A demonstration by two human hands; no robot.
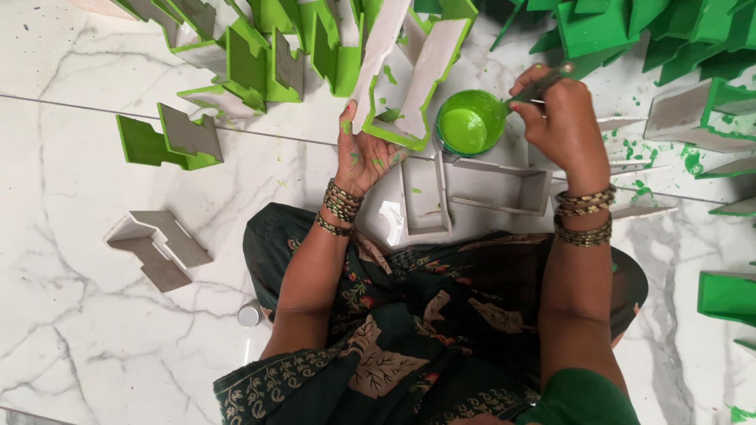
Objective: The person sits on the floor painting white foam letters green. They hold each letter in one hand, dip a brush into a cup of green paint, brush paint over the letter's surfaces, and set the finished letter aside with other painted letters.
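- Green paint fills a small round bowl (466, 124) on the white marble floor (71, 330), just in front of my knees.
- My right hand (561, 118) is clenched around a thin brush (538, 86), its tip dipping into the bowl.
- My left hand (364, 153), palm up and paint-smeared, grasps a pale angular channel piece (409, 75) by its lower end, tilted upright, its edges already green.
- To do this well, I judge the brush should be loaded lightly and wiped on the bowl's rim, so nothing drips.
- Two unpainted channel pieces (425, 197) lie touching my lap.
- Painted green pieces (260, 55) crowd the far side and right; another bare piece (157, 248) lies to my left. Open floor lies mostly at near left.
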